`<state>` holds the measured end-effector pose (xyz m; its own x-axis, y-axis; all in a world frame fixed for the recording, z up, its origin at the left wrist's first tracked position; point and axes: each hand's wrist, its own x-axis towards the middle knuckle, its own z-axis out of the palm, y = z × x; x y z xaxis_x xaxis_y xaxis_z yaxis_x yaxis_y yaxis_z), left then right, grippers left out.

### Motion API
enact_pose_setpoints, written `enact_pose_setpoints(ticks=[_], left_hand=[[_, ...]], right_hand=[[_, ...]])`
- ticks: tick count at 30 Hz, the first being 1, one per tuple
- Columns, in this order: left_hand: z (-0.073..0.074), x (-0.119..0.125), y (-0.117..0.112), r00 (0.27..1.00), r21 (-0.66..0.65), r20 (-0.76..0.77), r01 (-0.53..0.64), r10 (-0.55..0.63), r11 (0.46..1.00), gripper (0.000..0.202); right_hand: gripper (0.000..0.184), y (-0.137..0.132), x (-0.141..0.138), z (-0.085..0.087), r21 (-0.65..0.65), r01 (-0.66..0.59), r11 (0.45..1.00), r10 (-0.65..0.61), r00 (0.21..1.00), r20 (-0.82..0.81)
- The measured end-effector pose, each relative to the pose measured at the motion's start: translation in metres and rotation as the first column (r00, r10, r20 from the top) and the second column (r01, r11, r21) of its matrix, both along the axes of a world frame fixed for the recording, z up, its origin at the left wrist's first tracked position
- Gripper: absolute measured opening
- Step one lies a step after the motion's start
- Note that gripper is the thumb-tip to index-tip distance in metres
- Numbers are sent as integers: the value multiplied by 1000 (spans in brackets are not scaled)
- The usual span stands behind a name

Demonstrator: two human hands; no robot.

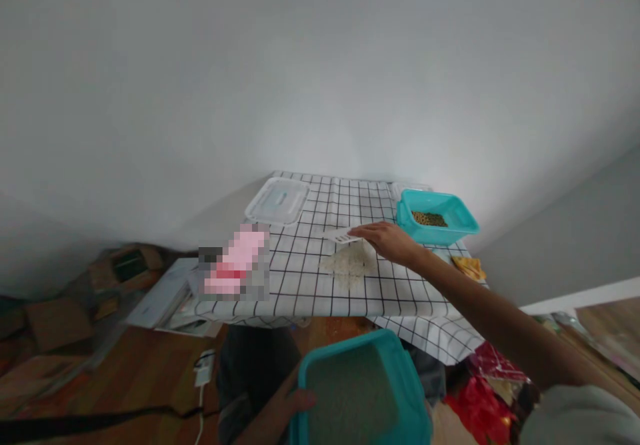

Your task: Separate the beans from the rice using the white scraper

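Observation:
In the head view my right hand (383, 237) reaches over the table, fingers closed on a flat white slotted scoop (342, 235). Just below the scoop, a loose pile of pale grains (350, 263) is spread on the checked cloth. Down at the bottom, my left hand (295, 406) grips the left rim of a turquoise plastic container (395, 352), thumb over the edge. This container is tilted in front of the table's near edge, and its inside looks dull greyish green. Whether anything lies in it I cannot make out.
A second turquoise container (437, 237) with greenish-brown pieces stands at right. A clear lid (278, 202) lies at back left, a blurred pink item (237, 258) at front left. Yellow cloth (469, 267) sits at the right edge. A power strip (204, 368) and red bags (480, 408) are below.

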<state>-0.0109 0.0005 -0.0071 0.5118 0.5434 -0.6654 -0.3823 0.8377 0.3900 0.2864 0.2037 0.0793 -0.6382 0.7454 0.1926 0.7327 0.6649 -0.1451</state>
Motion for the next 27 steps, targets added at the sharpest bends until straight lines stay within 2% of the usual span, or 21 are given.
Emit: enact_pose_setpoints(ticks=[2,4,10,12,14,17,21,27], left_hand=[[-6,-1,5,1000,-2,-2,23,-23,1000,69],[-14,-3,10,999,-11,3,42,-42,999,66],[-42,-8,26,992,-109,-19,119,-122,987,58],[-50,-7,32,990,-141,-57,121,-131,982,60],[-57,-7,39,989,-118,-80,115,-125,986,61],[-60,-7,54,987,-44,-92,129,-133,991,54],[-64,-7,73,980,-11,-155,128,-128,992,39],[-68,-4,81,989,56,-138,66,-58,996,28]], right_hand=[[43,8,2,-5,5,47,999,-47,999,5],[40,4,3,-10,3,69,998,-69,998,11],[37,-39,-1,-13,-20,88,996,-87,996,6],[37,-47,-3,-11,-26,100,995,-100,995,-4],[38,-50,-6,-9,-32,113,993,-114,993,-15],[37,-54,-11,-8,-43,131,991,-132,991,-28],[36,-65,-22,-10,-58,154,986,-157,987,-46],[36,-83,-42,-7,-64,204,977,-206,978,-37]])
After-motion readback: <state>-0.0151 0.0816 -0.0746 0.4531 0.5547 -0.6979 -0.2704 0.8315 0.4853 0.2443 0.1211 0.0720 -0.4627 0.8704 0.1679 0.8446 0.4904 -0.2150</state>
